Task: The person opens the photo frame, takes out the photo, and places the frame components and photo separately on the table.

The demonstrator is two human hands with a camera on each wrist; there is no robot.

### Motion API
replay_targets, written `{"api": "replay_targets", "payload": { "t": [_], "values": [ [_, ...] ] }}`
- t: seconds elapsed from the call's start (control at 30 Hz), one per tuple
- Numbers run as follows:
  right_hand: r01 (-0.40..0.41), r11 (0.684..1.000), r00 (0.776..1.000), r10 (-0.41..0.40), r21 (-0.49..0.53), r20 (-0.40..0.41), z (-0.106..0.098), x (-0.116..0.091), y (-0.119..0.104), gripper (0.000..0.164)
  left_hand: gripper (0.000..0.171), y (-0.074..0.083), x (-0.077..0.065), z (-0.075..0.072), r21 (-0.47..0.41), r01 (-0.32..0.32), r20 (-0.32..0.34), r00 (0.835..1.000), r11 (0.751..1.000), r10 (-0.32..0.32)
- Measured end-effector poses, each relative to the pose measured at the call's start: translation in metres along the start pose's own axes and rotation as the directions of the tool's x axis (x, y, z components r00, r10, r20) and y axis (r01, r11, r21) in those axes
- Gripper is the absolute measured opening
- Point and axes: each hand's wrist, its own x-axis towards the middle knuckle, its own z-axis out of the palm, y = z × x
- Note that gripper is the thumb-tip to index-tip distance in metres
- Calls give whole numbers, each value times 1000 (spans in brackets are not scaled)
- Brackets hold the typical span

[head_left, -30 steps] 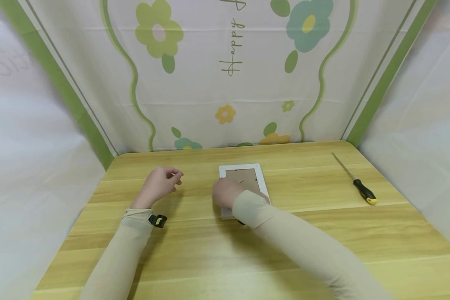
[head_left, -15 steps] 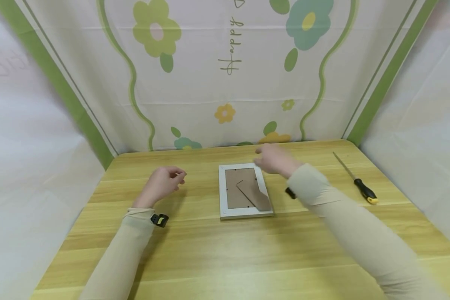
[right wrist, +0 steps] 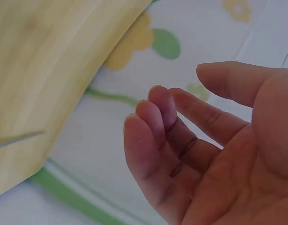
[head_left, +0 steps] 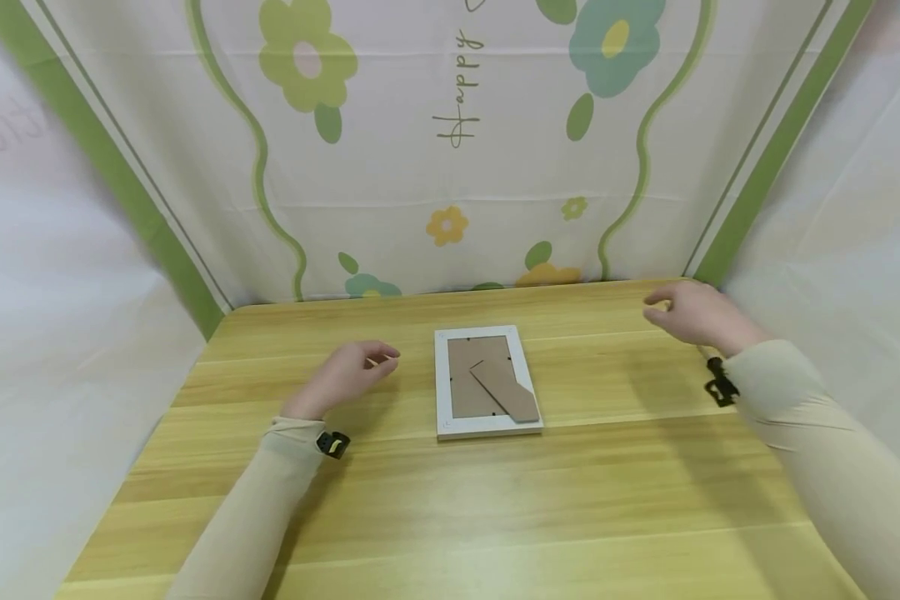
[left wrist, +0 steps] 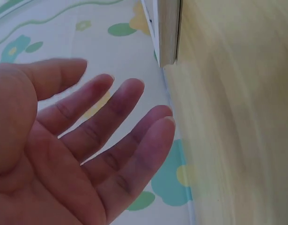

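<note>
Midway along the table [head_left: 420, 525] on my feed, the photo frame [head_left: 487, 379] lies back-up, untouched; right hand [head_left: 697, 315] has just moved off it to near a thin-shafted tool [right wrist: 19, 139], so handling looks paused. Left hand [head_left: 345, 377] hovers beside the frame. Both empty, loosely curled.

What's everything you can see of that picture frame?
The picture frame lies flat, back up, toward the far side of the wood-grain table, its front hidden. Its rectangular border is white; the brown backing looks like cardboard, with small dark tabs at its edges and a brown support leg lying slantwise across it. Only the table touches it.
</note>
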Motion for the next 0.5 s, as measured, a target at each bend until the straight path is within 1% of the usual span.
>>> {"api": "replay_targets", "payload": {
  "t": [0.1,0.23,0.37,0.5],
  "values": [
    [-30,1000,1000,30,5,4,3,-9,30,51,38,3,3,6,-8,-26,39,999,1000,26],
    [-51,999,999,51,-1,0,12,-19,66,52,44,6,6,15,-11,-48,62,997,999,48],
    [-88,996,996,88,-11,19,23,-26,95,52,53,10,10,22,-11,-62,82,995,998,63],
    [-112,993,993,112,-24,33,34,-31,119,53,67,14,14,30,14,-89,108,990,996,87]
  ]
}}
